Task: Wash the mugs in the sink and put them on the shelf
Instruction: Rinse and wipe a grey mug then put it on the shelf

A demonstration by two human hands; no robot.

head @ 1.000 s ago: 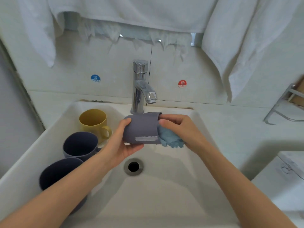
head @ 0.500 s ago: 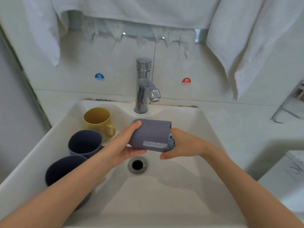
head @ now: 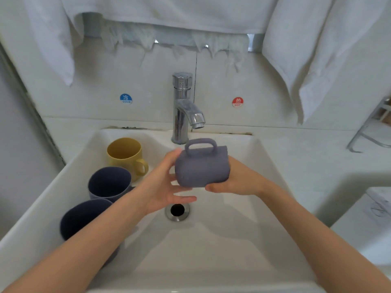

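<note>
Grey mug [head: 202, 166] sideways between both hands [head: 160, 182] [head: 237, 180]

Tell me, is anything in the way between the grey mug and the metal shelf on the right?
Nothing visible: only counter lies between the grey mug and the metal shelf. The white towel hangs higher.

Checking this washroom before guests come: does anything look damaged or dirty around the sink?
Yes. The white towel hanging above the faucet has a ragged, torn lower edge, and dark grime lines the seam behind the sink.

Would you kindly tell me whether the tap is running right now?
Off, as far as shown: no stream of water falls from the tap.
</note>
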